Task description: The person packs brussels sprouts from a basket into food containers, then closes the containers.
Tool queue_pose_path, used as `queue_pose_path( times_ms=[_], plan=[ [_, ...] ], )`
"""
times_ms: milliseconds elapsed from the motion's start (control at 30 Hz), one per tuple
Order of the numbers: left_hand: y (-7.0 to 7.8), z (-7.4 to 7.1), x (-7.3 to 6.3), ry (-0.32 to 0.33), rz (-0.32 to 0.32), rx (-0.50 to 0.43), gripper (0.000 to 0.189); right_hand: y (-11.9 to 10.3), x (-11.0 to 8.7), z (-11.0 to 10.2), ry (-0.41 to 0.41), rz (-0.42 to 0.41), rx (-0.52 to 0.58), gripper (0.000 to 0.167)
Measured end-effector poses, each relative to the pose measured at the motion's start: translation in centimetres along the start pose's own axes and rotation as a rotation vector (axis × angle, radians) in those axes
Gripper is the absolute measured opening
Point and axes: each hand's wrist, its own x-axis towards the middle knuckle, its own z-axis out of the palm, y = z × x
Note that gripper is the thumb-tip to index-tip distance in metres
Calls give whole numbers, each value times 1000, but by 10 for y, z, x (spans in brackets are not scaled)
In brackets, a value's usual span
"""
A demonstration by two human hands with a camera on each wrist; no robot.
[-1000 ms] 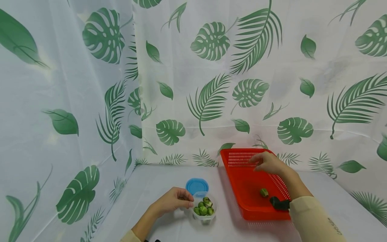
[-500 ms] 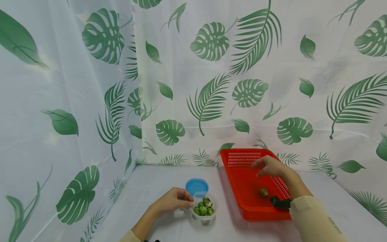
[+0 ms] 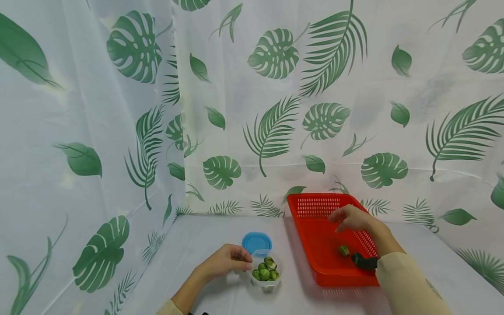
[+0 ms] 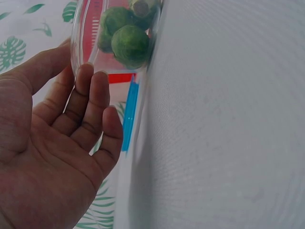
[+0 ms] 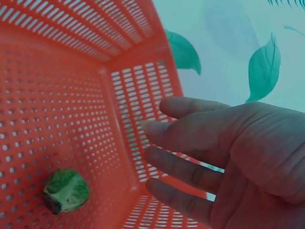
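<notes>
My left hand (image 3: pixel 225 261) holds the rim of a small clear plastic container (image 3: pixel 267 284) at its left side. Several green Brussels sprouts (image 3: pixel 264 274) fill the container. In the left wrist view, fingertips (image 4: pixel 85 71) meet the clear rim, with more sprouts (image 4: pixel 130 46) visible through the wall. Over the red perforated basket (image 3: pixel 320 279) hovers my right hand (image 3: pixel 356 218), fingers loosely bent and holding nothing. A single Brussels sprout (image 3: pixel 344 250) lies on the basket floor, below and apart from that hand; the right wrist view shows this sprout (image 5: pixel 66 191) too.
Behind the container lies a round blue lid (image 3: pixel 257 243) on the white table (image 3: pixel 220 297). A leaf-printed curtain (image 3: pixel 275 131) closes off the back and left. A black wrist strap (image 3: pixel 364 261) sits at the right sleeve.
My right hand has sunk slightly and shifted a little to the right over the basket. The left hand, container and sprouts have stayed in place.
</notes>
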Motion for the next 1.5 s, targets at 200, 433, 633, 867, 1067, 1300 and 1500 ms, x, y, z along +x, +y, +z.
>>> queue_pose_path(
  times_ms=[200,433,633,867,1067,1300,1500],
  plan=[
    [1,1,0,0,1,5,29,6,1,2,-5,55,0,48],
    [0,0,1,-6,5,0,31,10,3,2,-36,62,26,40],
    [0,0,1,-7,6,-1,30,13,2,2,-44,88,52,39],
    [-1,0,1,-4,2,-1,30,20,2,3,-99,118,76,37],
    [-1,0,1,-5,6,-4,29,22,1,5,-128,153,81,36],
    [1,1,0,2,0,1,26,24,3,8,-134,205,106,34],
    [1,1,0,-1,1,1,27,27,4,10,-158,231,103,34]
  ],
)
